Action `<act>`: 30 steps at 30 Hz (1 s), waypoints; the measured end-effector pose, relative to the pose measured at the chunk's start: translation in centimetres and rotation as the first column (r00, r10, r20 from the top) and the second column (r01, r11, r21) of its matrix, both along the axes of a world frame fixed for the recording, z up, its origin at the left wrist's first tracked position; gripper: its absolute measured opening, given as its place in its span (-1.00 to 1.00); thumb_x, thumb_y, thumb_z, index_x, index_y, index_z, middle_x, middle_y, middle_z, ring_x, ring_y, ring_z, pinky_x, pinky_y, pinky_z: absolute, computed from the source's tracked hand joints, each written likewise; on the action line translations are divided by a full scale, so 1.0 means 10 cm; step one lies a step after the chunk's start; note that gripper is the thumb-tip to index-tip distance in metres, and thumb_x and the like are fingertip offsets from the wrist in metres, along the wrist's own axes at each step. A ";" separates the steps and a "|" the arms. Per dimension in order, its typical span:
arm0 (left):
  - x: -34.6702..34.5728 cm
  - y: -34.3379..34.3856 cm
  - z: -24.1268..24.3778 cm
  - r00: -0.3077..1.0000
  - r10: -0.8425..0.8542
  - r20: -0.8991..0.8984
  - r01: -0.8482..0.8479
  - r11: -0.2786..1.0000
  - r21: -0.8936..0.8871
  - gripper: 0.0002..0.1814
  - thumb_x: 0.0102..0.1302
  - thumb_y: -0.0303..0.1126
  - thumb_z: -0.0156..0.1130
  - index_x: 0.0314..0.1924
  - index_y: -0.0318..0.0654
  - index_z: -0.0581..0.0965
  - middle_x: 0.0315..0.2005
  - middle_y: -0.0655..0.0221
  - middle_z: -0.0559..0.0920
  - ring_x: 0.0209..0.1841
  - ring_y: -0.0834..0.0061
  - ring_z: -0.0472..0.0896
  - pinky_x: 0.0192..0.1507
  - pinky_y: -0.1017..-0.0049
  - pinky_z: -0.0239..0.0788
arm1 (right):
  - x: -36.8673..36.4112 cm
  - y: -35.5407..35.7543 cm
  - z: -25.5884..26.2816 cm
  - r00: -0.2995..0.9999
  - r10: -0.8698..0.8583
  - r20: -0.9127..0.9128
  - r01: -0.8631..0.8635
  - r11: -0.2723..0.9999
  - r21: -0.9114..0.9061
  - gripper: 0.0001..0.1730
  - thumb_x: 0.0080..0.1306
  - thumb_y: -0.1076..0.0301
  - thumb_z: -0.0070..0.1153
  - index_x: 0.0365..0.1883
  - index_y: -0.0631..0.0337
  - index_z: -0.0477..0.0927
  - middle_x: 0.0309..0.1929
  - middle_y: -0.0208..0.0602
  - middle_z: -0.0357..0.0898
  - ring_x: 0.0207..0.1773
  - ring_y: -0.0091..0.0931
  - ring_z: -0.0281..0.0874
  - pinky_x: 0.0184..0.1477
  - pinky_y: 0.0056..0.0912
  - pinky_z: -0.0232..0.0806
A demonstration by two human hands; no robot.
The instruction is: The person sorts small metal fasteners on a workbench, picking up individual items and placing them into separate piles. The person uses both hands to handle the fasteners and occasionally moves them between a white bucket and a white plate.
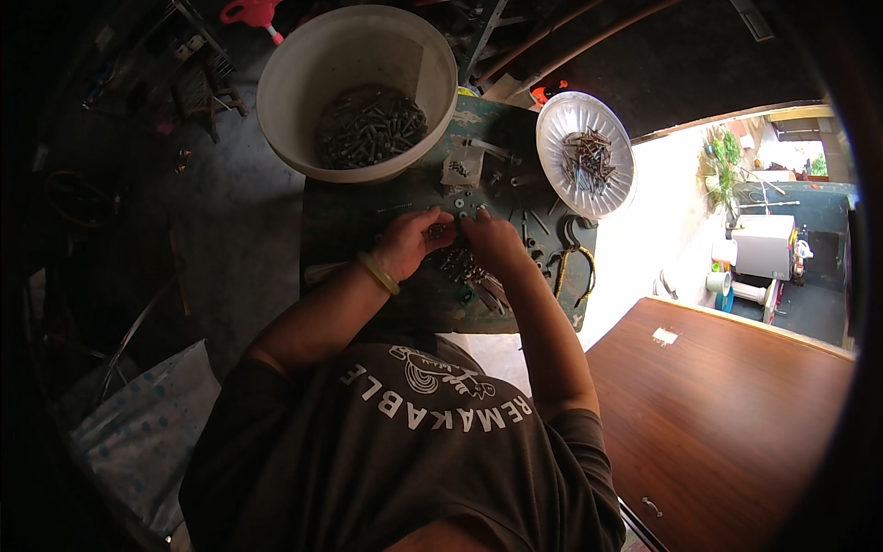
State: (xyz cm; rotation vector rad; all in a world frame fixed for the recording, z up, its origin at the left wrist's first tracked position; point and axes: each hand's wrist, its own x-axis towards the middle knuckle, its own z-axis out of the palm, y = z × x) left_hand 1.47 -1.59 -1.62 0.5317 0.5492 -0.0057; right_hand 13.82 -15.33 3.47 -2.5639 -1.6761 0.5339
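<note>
My left hand, with a bangle at its wrist, is cupped over a dark green table. Small metal hardware shows between its thumb and fingers. Close beside it is my right hand, fingers bent downward; whether they grip anything is hidden. Below and between the hands lies a pile of small metal fasteners. Washers lie just beyond the fingertips. Farther back sits a small clear plastic box with tiny screws in it.
A large whitish bucket holding many bolts stands at the table's back left. At the back right is a fluted silvery dish of rusty nails or screws. A yellow-and-black cord loop lies at the right edge. A brown wooden door panel occupies the lower right.
</note>
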 end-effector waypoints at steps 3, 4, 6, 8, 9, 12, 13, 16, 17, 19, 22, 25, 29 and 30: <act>0.00 -0.01 0.01 1.000 -0.001 0.003 0.001 1.000 0.006 -0.66 0.42 -0.23 0.01 -0.11 -0.42 0.53 -0.21 0.25 0.59 -0.12 0.38 0.56 0.01 0.33 0.44 | 0.02 -0.02 -0.02 1.000 -0.009 -0.003 0.009 1.000 0.013 -0.75 0.04 0.47 0.07 -0.25 0.19 0.46 -0.21 0.01 0.50 -0.29 -0.09 0.58 -0.30 -0.08 0.46; 0.00 -0.01 0.00 1.000 -0.004 0.004 0.004 1.000 0.004 -0.66 0.42 -0.23 0.01 -0.11 -0.42 0.53 -0.21 0.25 0.59 -0.12 0.37 0.56 0.01 0.33 0.43 | 0.02 -0.03 -0.04 1.000 -0.013 -0.004 0.013 1.000 0.021 -0.75 0.04 0.47 0.07 -0.26 0.19 0.46 -0.22 0.01 0.51 -0.29 -0.09 0.58 -0.30 -0.08 0.46; 0.01 -0.01 -0.01 1.000 -0.012 0.008 0.012 1.000 0.001 -0.66 0.42 -0.23 0.01 -0.11 -0.42 0.52 -0.21 0.25 0.58 -0.12 0.37 0.56 0.00 0.33 0.43 | 0.04 -0.05 -0.09 1.000 0.012 0.016 -0.012 1.000 0.024 -0.76 0.04 0.46 0.07 -0.26 0.19 0.46 -0.23 0.00 0.52 -0.30 -0.09 0.58 -0.31 -0.08 0.46; 0.01 -0.02 -0.01 1.000 -0.012 -0.001 0.012 1.000 -0.003 -0.65 0.42 -0.23 0.01 -0.10 -0.42 0.52 -0.21 0.25 0.59 -0.12 0.37 0.56 0.00 0.33 0.43 | 0.05 -0.06 -0.11 0.999 0.023 0.030 -0.024 0.999 0.022 -0.76 0.04 0.46 0.07 -0.26 0.20 0.47 -0.24 0.00 0.52 -0.32 -0.10 0.58 -0.32 -0.08 0.46; 0.01 -0.02 -0.01 1.000 -0.011 -0.006 0.011 1.000 -0.003 -0.65 0.42 -0.22 0.01 -0.10 -0.42 0.52 -0.20 0.25 0.59 -0.11 0.37 0.56 0.00 0.33 0.43 | 0.04 -0.05 -0.12 0.999 0.025 0.034 -0.026 0.999 0.021 -0.75 0.04 0.47 0.07 -0.25 0.20 0.47 -0.24 0.00 0.53 -0.32 -0.10 0.59 -0.32 -0.08 0.45; 0.02 -0.02 -0.01 1.000 -0.013 -0.013 0.013 1.000 0.006 -0.65 0.42 -0.22 0.00 -0.10 -0.42 0.52 -0.20 0.24 0.59 -0.11 0.37 0.56 0.00 0.33 0.43 | 0.04 -0.04 -0.10 0.998 0.041 0.037 -0.042 0.999 0.017 -0.76 0.05 0.47 0.06 -0.25 0.20 0.48 -0.24 0.00 0.53 -0.33 -0.10 0.59 -0.33 -0.07 0.45; 0.02 -0.02 -0.02 1.000 -0.013 -0.013 0.013 1.000 0.007 -0.65 0.42 -0.22 0.00 -0.10 -0.42 0.52 -0.20 0.24 0.59 -0.12 0.37 0.56 0.00 0.33 0.43 | 0.04 -0.04 -0.09 0.998 0.048 0.036 -0.049 0.999 0.015 -0.76 0.06 0.47 0.05 -0.25 0.20 0.48 -0.24 0.01 0.53 -0.33 -0.10 0.59 -0.34 -0.07 0.45; 0.01 -0.01 -0.03 1.000 -0.010 -0.009 0.010 1.000 0.006 -0.65 0.42 -0.22 0.00 -0.10 -0.42 0.52 -0.20 0.24 0.59 -0.12 0.38 0.56 0.00 0.34 0.44 | 0.03 -0.01 -0.03 0.999 0.037 0.019 -0.037 0.999 -0.016 -0.78 0.07 0.47 0.03 -0.26 0.20 0.49 -0.24 0.00 0.53 -0.32 -0.10 0.58 -0.31 -0.07 0.45; 0.01 -0.01 -0.02 1.000 -0.008 -0.006 0.008 1.000 0.005 -0.65 0.42 -0.22 0.00 -0.10 -0.42 0.52 -0.20 0.24 0.59 -0.12 0.38 0.56 0.00 0.35 0.44 | 0.04 -0.01 -0.03 1.000 0.010 0.005 -0.010 1.000 0.011 -0.79 0.07 0.46 0.03 -0.27 0.19 0.50 -0.24 -0.01 0.53 -0.31 -0.10 0.58 -0.30 -0.07 0.45; 0.00 -0.01 0.03 1.000 -0.005 0.002 0.005 1.000 -0.002 -0.65 0.42 -0.22 0.00 -0.10 -0.42 0.52 -0.19 0.23 0.59 -0.12 0.37 0.57 -0.01 0.35 0.44 | 0.06 -0.03 -0.02 0.999 -0.043 -0.025 0.044 0.997 0.063 -0.80 0.08 0.45 0.03 -0.28 0.18 0.50 -0.23 -0.02 0.53 -0.30 -0.11 0.58 -0.27 -0.07 0.45; 0.01 -0.03 0.07 1.000 -0.002 0.023 0.002 1.000 -0.022 -0.66 0.43 -0.24 -0.01 -0.10 -0.43 0.52 -0.19 0.22 0.59 -0.12 0.37 0.57 -0.01 0.36 0.45 | 0.06 0.00 0.00 0.984 -0.138 -0.109 0.154 0.976 0.156 -0.83 0.10 0.44 0.01 -0.30 0.18 0.50 -0.25 -0.02 0.53 -0.26 -0.08 0.55 -0.23 -0.07 0.42; 0.03 -0.03 0.06 0.999 -0.019 0.050 0.021 0.999 -0.050 -0.67 0.43 -0.26 -0.03 -0.10 -0.42 0.52 -0.18 0.21 0.60 -0.12 0.38 0.58 -0.02 0.37 0.45 | 0.02 0.08 0.02 0.958 -0.090 -0.273 0.172 0.940 0.293 -0.86 0.12 0.43 0.00 -0.33 0.19 0.50 -0.28 -0.02 0.52 -0.24 -0.04 0.53 -0.20 -0.06 0.39; 0.04 -0.02 0.06 0.997 -0.044 0.066 0.049 0.997 -0.067 -0.68 0.43 -0.28 -0.04 -0.10 -0.41 0.52 -0.19 0.21 0.61 -0.13 0.40 0.59 -0.03 0.40 0.46 | -0.04 0.14 0.15 0.914 -0.077 -0.398 0.220 0.919 0.327 -0.89 0.13 0.43 0.00 -0.36 0.20 0.50 -0.30 -0.03 0.52 -0.21 -0.03 0.51 -0.21 -0.03 0.36; 0.05 -0.02 0.04 0.997 -0.044 0.069 0.048 0.996 -0.069 -0.68 0.43 -0.28 -0.04 -0.10 -0.41 0.53 -0.19 0.21 0.61 -0.13 0.41 0.59 -0.03 0.40 0.46 | -0.03 0.14 0.13 0.916 -0.089 -0.391 0.225 0.921 0.317 -0.89 0.12 0.43 0.01 -0.35 0.19 0.50 -0.30 -0.04 0.52 -0.21 -0.04 0.51 -0.21 -0.03 0.36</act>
